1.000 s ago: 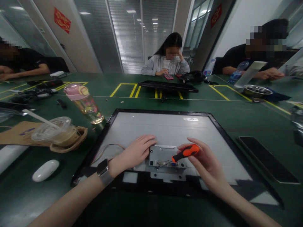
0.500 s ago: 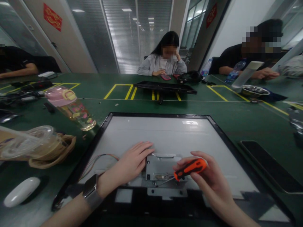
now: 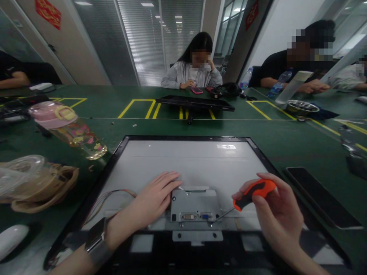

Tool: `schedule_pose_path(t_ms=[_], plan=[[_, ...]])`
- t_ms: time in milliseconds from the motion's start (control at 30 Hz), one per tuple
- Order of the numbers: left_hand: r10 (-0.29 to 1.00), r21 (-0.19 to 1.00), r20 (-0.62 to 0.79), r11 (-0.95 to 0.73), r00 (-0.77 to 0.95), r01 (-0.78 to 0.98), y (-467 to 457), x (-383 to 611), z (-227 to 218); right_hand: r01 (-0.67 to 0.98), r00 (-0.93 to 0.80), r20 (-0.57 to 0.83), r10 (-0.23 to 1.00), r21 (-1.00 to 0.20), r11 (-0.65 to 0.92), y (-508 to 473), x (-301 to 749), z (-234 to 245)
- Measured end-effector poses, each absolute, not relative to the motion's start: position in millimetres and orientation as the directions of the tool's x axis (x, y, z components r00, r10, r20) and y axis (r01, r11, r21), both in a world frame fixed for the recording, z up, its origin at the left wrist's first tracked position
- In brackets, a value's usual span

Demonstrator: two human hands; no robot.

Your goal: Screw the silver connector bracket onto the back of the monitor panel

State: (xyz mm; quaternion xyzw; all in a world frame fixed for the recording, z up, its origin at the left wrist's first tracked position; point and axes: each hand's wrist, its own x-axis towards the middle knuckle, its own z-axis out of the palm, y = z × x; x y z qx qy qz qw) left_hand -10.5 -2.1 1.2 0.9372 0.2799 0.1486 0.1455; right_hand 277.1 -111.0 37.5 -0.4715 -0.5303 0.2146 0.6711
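A monitor panel (image 3: 197,160) lies face down on the green table, its grey metal back showing inside a black frame. Near its close edge sits a metal port bracket (image 3: 196,206) with video connectors. My left hand (image 3: 150,200) rests flat on the panel just left of the bracket, fingers stretched out, a watch on the wrist. My right hand (image 3: 279,214) is closed round the orange and black handle of a screwdriver (image 3: 249,194); its tip points at the bracket's lower right corner. Thin coloured wires (image 3: 110,196) run out to the left.
A pink-lidded bottle (image 3: 67,128), a plastic cup in a brown bag (image 3: 34,185) and a white mouse (image 3: 10,238) lie at left. A dark phone (image 3: 322,196) lies at right. Another monitor (image 3: 195,102) and a steel bowl (image 3: 302,107) sit farther back. Other people sit around the table.
My right hand has moved right with the screwdriver, its tip shifting from the bracket's middle to its lower right corner. The view has swung slightly. My left hand stays in place.
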Motion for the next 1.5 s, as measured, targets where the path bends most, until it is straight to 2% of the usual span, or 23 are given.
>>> schedule_pose_path(t_ms=[533,967,1200,1333,1500], plan=[[0.552,0.338,0.209,-0.815,0.807,0.470,-1.5,-10.3,0.8,0.241,0.089,0.613,0.785,-0.778,0.580,-115.8,273.7,40.2],[0.558,0.355,0.187,-0.806,0.809,0.473,-0.8,-10.0,2.5,0.289,0.157,0.641,0.751,-0.757,0.586,-119.2,270.2,40.8],[0.548,0.349,0.197,-0.814,0.813,0.465,0.1,-10.1,1.7,0.296,0.109,0.654,0.749,-0.741,0.603,-118.6,271.6,41.0],[0.541,0.334,0.191,-0.820,0.819,0.464,0.1,-9.9,2.8,0.240,0.047,0.593,0.804,-0.788,0.567,-122.8,271.8,44.3],[0.542,0.332,0.183,-0.819,0.820,0.468,-0.2,-9.8,2.1,0.091,-0.030,0.403,0.915,-0.910,0.404,-123.2,275.7,59.8]])
